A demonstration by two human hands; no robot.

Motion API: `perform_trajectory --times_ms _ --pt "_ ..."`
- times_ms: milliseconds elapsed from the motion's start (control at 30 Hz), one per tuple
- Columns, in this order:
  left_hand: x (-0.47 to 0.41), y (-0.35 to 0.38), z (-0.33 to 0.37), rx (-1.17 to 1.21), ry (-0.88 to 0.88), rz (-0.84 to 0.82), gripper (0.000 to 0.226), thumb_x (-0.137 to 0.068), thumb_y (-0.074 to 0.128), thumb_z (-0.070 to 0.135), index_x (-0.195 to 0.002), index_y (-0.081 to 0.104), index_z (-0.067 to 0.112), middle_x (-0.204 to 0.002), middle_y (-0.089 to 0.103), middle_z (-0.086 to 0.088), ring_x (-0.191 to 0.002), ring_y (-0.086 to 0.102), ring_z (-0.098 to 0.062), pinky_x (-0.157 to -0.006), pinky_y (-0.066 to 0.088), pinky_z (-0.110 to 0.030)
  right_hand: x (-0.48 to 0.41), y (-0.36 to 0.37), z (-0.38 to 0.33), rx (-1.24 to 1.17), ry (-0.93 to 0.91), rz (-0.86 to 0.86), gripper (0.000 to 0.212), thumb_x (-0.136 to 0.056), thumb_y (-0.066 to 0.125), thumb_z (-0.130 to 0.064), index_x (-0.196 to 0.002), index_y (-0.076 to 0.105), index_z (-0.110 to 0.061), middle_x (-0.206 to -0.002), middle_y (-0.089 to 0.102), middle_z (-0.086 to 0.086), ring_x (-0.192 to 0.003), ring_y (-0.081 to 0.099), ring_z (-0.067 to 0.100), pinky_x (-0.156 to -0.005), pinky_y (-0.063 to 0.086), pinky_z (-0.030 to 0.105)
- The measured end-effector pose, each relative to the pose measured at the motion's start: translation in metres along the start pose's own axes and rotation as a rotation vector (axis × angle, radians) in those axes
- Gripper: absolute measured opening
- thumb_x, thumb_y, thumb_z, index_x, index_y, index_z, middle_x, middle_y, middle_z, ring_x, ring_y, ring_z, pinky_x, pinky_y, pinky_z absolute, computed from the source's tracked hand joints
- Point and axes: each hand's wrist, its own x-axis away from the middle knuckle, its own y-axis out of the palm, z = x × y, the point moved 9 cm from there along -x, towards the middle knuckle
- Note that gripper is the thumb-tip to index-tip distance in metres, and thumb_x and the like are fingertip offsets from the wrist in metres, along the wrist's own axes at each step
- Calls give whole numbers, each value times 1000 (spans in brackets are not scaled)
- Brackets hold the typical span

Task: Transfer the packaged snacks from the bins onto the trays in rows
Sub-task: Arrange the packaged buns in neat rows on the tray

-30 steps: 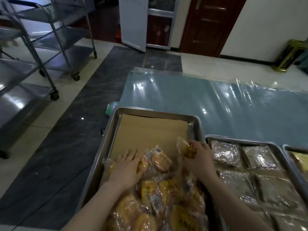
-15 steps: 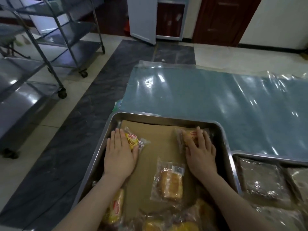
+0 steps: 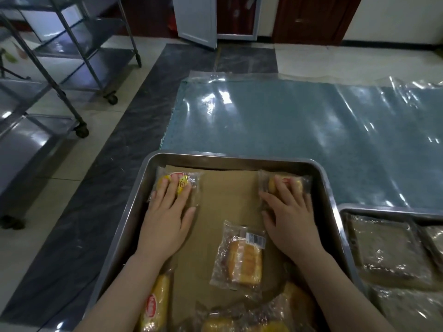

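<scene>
Food-prep room, steel trolleys point(image 3: 60, 68), baking trays point(image 3: 330, 188)

snack packets point(image 3: 241, 257) in tray point(image 3: 239, 157), second tray point(image 3: 374, 208) right

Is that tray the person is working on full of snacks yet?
No, only partly filled. The tray shows bare brown liner between a few wrapped snacks; one lies under each hand at its far corners.
</scene>
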Motion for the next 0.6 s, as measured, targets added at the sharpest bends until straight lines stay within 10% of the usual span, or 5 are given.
perform_trajectory --times_ms 133,200,267,467,600 --pt "-1 9 -5 -101 -42 -51 69 -91 14 59 -146 -16 31 -153 -26 1 -137 -31 -15 -111 -15 -36 1 -17 -1 -49 45 71 38 -95 45 -39 -132 52 -33 -158 17 -3 -146 -5 24 -115 -7 49" --pt "-1 7 -6 -89 -52 -37 70 -92 19 57 -146 -18 30 -153 -28 0 -137 -31 -16 -112 -14 -37 5 -32 -17 -149 -67 166 32 -89 52 -33 -119 62 -27 -143 44 -3 -139 26 22 -114 21 53" --pt "-1 -4 -6 -15 -61 44 67 -94 31 46 -149 -3 27 -156 -15 -2 -141 -21 -16 -114 -7 -38 11 -33 -35 -252 -178 104 30 -84 52 -39 -110 64 -31 -121 56 -14 -117 45 8 -99 46 43" --pt "1 -19 3 44 12 154 43 -91 52 16 -134 49 12 -143 44 -8 -137 30 -23 -115 19 -41 33 15 -46 -318 -22 -436 61 -72 68 -57 -126 48 -38 -105 59 -19 -90 55 -3 -73 48 17" --pt "0 -20 5 32 13 151 45 -90 53 17 -134 49 11 -143 44 -9 -137 32 -25 -114 20 -41 17 -17 -31 -578 210 -192 26 -75 77 -33 -88 55 -41 -78 62 -13 -68 60 1 -51 48 14"
